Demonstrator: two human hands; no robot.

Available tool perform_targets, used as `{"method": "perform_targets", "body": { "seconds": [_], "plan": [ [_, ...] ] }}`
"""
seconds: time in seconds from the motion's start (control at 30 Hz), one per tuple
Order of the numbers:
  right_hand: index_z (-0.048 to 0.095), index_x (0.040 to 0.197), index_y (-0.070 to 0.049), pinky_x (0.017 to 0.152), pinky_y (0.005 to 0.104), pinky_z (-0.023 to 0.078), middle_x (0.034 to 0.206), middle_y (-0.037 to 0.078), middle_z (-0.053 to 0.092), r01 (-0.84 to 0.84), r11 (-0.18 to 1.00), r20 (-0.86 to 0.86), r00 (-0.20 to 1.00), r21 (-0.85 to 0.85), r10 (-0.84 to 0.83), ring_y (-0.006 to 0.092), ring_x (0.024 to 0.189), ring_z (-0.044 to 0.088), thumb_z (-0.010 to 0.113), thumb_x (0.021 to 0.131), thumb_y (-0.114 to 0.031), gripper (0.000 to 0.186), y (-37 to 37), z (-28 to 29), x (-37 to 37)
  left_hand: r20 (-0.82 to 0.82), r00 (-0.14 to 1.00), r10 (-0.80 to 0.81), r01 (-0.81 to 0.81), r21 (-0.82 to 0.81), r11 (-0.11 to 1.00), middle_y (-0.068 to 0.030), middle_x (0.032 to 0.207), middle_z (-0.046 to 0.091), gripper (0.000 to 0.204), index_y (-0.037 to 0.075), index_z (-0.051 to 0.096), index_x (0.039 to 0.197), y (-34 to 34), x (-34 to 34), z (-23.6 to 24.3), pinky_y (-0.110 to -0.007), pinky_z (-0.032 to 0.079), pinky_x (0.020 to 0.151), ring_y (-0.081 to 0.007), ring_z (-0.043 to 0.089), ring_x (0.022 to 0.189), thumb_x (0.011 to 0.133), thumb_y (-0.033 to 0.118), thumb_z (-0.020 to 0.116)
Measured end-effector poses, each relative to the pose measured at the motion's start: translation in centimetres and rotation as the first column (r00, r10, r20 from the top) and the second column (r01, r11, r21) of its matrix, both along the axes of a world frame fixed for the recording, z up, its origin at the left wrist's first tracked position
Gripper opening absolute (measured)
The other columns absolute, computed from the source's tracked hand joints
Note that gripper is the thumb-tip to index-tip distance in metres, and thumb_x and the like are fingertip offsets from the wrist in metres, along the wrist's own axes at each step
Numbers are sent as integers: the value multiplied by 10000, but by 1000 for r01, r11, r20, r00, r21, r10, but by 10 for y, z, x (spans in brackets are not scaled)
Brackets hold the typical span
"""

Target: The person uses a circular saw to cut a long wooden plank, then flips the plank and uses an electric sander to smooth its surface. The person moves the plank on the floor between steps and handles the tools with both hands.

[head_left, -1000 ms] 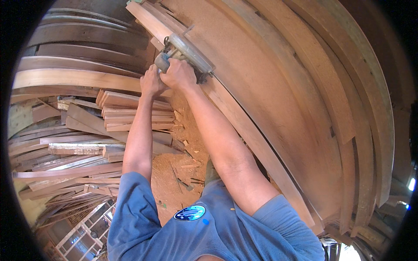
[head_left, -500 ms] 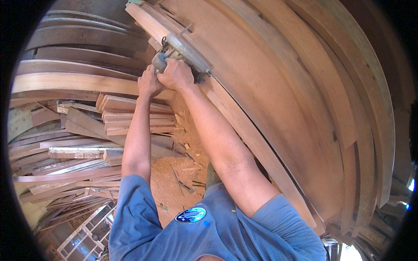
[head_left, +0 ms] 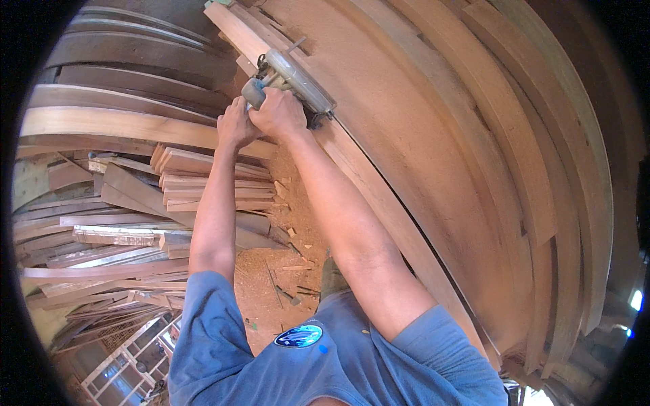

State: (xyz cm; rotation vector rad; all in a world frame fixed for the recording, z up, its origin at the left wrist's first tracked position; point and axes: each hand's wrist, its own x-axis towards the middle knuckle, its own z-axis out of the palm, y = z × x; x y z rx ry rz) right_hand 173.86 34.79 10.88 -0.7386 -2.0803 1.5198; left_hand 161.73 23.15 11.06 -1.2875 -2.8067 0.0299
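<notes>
A grey metal power tool (head_left: 298, 80) with a rounded housing sits on a long pale plank (head_left: 368, 191) in the upper middle. My right hand (head_left: 277, 111) is closed on its handle. Just to the left, my left hand (head_left: 234, 122) is closed at the front part of the same tool, its fingertips partly hidden. A narrow dark line runs from the tool down along the plank's right side, beside a wide sawdust-covered board (head_left: 432, 176).
Stacked short boards (head_left: 217, 184) and heaped offcuts (head_left: 101, 254) lie at the left, with long planks (head_left: 122, 122) above them. More long planks (head_left: 580, 189) fill the right side. Sawdust and scraps cover the floor (head_left: 261, 298). A white lattice frame (head_left: 125, 365) is at the lower left.
The tool and both hands look almost unchanged, still gripped on the plank. Their place in the picture shifts only slightly, along with small shifts of the whole view.
</notes>
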Motion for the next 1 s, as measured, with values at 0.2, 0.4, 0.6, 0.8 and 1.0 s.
{"method": "perform_targets", "body": {
  "seconds": [0.2, 0.4, 0.6, 0.8, 1.0],
  "plan": [
    [710, 954, -2, 868, 506, 565, 942, 293, 710, -3, 1000, 0, 1000, 27, 3, 445, 959, 691, 729, 766, -325, 375, 0, 1, 3, -18, 1000, 18, -19, -30, 999, -55, 1317, 601, 890, 158, 506, 1345, 1, 3, 1, -522, 472, 920, -315, 586, 1209, 586, 422, 889],
    [708, 937, 5, 862, 509, 563, 949, 297, 708, -3, 1000, -25, 1000, 26, 3, 457, 959, 686, 726, 768, -322, 369, -4, 1, 0, -81, 997, 8, -7, 15, 1000, -64, 1334, 587, 872, 152, 496, 1356, -2, 4, -2, -516, 468, 916, -313, 583, 1207, 615, 422, 869],
    [710, 948, 11, 868, 508, 562, 957, 301, 706, 17, 1000, -37, 999, 24, -16, 451, 965, 687, 723, 767, -313, 372, -6, -1, -1, -118, 993, 5, -5, 7, 1000, -71, 1335, 585, 837, 153, 491, 1357, -4, 0, -8, -516, 470, 906, -317, 582, 1204, 644, 406, 849],
    [715, 945, 6, 873, 503, 562, 964, 294, 709, 21, 999, -40, 999, 41, -19, 445, 971, 689, 725, 764, -324, 377, -7, 0, -1, -118, 993, -10, 11, 10, 1000, -73, 1325, 593, 769, 153, 497, 1343, -4, 3, -2, -512, 469, 899, -313, 582, 1203, 685, 387, 819],
    [725, 958, 1, 875, 493, 573, 981, 284, 719, 13, 998, -33, 999, 58, -11, 422, 982, 704, 716, 797, -379, 413, -8, 3, 2, -110, 994, -15, 21, 55, 998, -80, 1216, 594, 645, 147, 504, 1249, -3, 6, 0, -531, 462, 903, -340, 564, 1201, 712, 329, 810]
  ]
}}
